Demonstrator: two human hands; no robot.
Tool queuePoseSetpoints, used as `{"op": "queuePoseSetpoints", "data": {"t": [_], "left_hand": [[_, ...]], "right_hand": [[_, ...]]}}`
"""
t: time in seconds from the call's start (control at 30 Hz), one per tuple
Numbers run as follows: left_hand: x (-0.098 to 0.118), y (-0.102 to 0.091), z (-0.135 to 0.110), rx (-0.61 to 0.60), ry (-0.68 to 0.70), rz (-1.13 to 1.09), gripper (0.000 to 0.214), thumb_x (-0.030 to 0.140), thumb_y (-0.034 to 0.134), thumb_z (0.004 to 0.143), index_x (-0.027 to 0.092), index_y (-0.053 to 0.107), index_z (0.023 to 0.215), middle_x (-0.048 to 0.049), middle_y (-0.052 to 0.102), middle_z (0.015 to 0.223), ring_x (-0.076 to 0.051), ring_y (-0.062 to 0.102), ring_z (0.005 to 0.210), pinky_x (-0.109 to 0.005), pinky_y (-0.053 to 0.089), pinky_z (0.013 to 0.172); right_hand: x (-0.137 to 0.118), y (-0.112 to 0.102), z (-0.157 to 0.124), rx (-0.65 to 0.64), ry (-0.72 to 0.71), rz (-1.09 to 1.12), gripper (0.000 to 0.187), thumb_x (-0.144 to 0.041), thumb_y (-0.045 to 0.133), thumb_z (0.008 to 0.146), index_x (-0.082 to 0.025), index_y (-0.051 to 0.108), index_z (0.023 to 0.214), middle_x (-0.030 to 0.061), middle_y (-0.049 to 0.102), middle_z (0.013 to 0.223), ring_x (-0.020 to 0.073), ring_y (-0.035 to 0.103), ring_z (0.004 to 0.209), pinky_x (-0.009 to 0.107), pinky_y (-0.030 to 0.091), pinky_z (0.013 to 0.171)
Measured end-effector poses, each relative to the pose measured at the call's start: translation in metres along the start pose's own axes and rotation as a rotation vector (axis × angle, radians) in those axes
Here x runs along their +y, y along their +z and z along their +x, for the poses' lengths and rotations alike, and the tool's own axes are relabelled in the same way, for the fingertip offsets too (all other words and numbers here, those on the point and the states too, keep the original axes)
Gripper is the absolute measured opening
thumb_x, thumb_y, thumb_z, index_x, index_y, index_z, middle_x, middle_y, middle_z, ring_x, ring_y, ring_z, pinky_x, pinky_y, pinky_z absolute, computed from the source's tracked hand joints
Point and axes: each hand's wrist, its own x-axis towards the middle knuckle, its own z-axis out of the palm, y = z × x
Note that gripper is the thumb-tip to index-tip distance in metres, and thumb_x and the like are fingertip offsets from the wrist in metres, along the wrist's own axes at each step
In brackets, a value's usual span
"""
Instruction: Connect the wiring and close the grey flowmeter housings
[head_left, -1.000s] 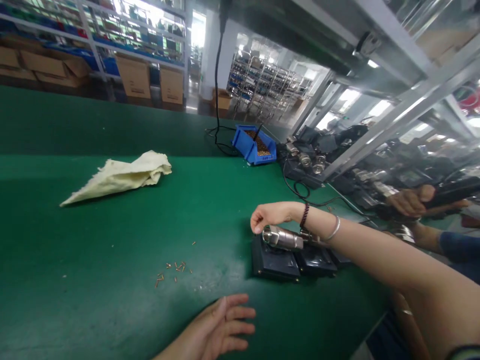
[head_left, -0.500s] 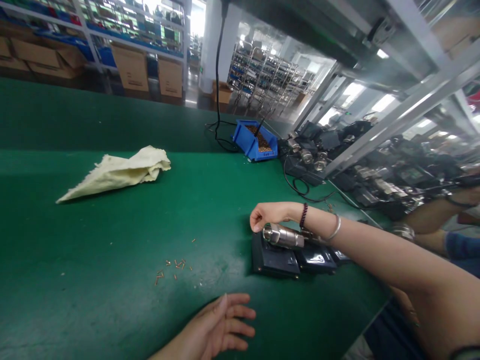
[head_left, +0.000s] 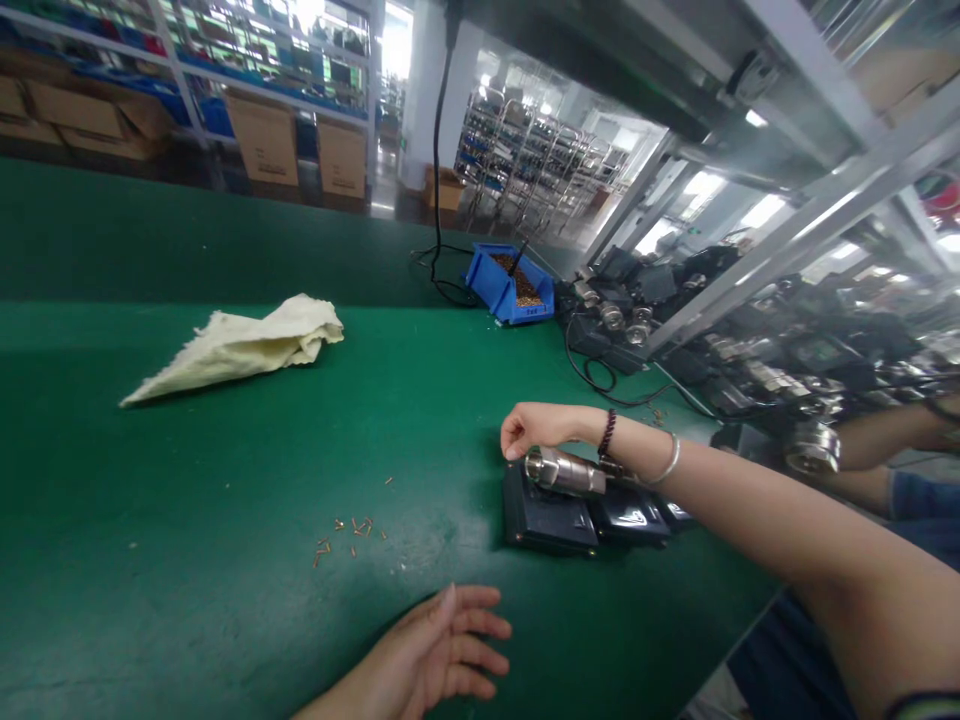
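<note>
Fingers [head_left: 484, 623] of the left hand [head_left: 435, 652] are spread over the green worktop [head_left: 187, 600]; beyond lie small brass-coloured pieces [head_left: 356, 531] and a black box [head_left: 551, 523] topped by a metal fitting [head_left: 568, 473]; the right hand [head_left: 538, 428] bunches its fingers at the box's far corner, whether pinching anything I cannot tell; farther off, a pale cloth [head_left: 240, 348], then a blue bin [head_left: 529, 314]

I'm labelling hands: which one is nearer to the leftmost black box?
Right: the right hand is at the far left corner of that black box; the left hand is apart, off the box's near side.
</note>
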Motion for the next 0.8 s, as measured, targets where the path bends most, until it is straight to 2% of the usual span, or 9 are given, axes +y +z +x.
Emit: {"op": "queuePoseSetpoints", "data": {"t": [0.1,0.23,0.3,0.37,0.47,0.53,0.6,0.73,0.8], "left_hand": [[-0.004,-0.002,0.002,0.004,0.003,0.010,0.064,0.065,0.071,0.067,0.015,0.067,0.107,-0.0095,0.068,0.099,-0.017,0.066,0.081,-0.029,0.048,0.073],[-0.005,-0.002,0.003,0.052,0.045,0.144,0.065,0.068,0.068,0.066,0.016,0.065,0.106,-0.0084,0.068,0.096,-0.017,0.065,0.079,-0.029,0.049,0.071],[0.005,0.000,-0.001,0.137,0.175,0.456,0.054,0.065,0.060,0.074,0.017,0.067,0.100,-0.0083,0.069,0.092,-0.018,0.064,0.079,-0.032,0.049,0.073],[0.025,0.000,-0.007,0.268,0.390,0.925,0.041,0.053,0.048,0.086,0.018,0.069,0.091,-0.0084,0.070,0.087,-0.019,0.063,0.083,-0.034,0.048,0.079],[0.065,-0.004,-0.014,0.528,0.637,1.400,0.035,0.036,0.038,0.090,0.020,0.069,0.089,-0.0071,0.072,0.088,-0.020,0.064,0.088,-0.034,0.049,0.085],[0.089,-0.011,-0.014,0.703,0.629,1.527,0.032,0.032,0.039,0.090,0.019,0.068,0.094,-0.0076,0.072,0.095,-0.021,0.063,0.093,-0.035,0.048,0.089],[0.107,-0.019,-0.008,0.772,0.571,1.572,0.025,0.026,0.045,0.087,0.018,0.068,0.094,-0.0086,0.071,0.095,-0.022,0.062,0.093,-0.037,0.047,0.089],[0.121,-0.029,0.009,0.778,0.469,1.610,0.008,0.018,0.064,0.074,0.016,0.069,0.080,-0.0081,0.067,0.080,-0.026,0.060,0.084,-0.040,0.046,0.084],[0.121,-0.028,0.017,0.759,0.447,1.598,0.004,0.014,0.065,0.071,0.017,0.066,0.068,-0.0069,0.063,0.072,-0.026,0.058,0.081,-0.041,0.043,0.083]], "right_hand": [[-0.009,-0.009,-0.025,0.018,-0.040,-0.021,0.043,-0.051,0.062,0.069,-0.010,0.066,0.082,0.0059,0.066,0.077,0.0135,0.055,0.066,0.025,0.042,0.062],[-0.023,0.000,-0.067,-0.038,-0.101,-0.151,0.065,-0.049,0.074,0.059,-0.012,0.063,0.112,0.0065,0.068,0.094,0.0184,0.060,0.080,0.025,0.043,0.068],[-0.027,0.015,-0.078,0.089,-0.086,-0.286,0.056,-0.039,0.075,0.061,-0.016,0.062,0.111,0.0046,0.069,0.094,0.0189,0.061,0.081,0.025,0.041,0.067],[-0.031,0.032,-0.082,0.197,-0.063,-0.366,0.038,-0.029,0.070,0.068,-0.017,0.063,0.103,0.0027,0.068,0.087,0.0175,0.061,0.076,0.024,0.040,0.064],[-0.040,0.058,-0.080,0.197,-0.122,-0.411,0.031,-0.021,0.066,0.068,-0.019,0.063,0.099,0.0020,0.068,0.083,0.0178,0.060,0.077,0.024,0.040,0.066],[-0.050,0.073,-0.080,0.185,-0.195,-0.424,0.032,-0.020,0.068,0.066,-0.019,0.065,0.097,0.0026,0.068,0.083,0.0190,0.060,0.079,0.025,0.041,0.068],[-0.063,0.084,-0.080,0.166,-0.251,-0.423,0.034,-0.024,0.072,0.065,-0.019,0.066,0.098,0.0038,0.068,0.082,0.0203,0.061,0.079,0.026,0.042,0.068],[-0.081,0.085,-0.066,-0.057,-0.384,-0.280,0.043,-0.041,0.076,0.069,-0.018,0.069,0.104,0.0055,0.071,0.088,0.0187,0.063,0.078,0.024,0.043,0.064],[-0.083,0.080,-0.046,-0.036,-0.430,-0.134,0.032,-0.038,0.070,0.078,-0.017,0.070,0.103,0.0052,0.072,0.092,0.0156,0.064,0.077,0.023,0.045,0.065]]}}
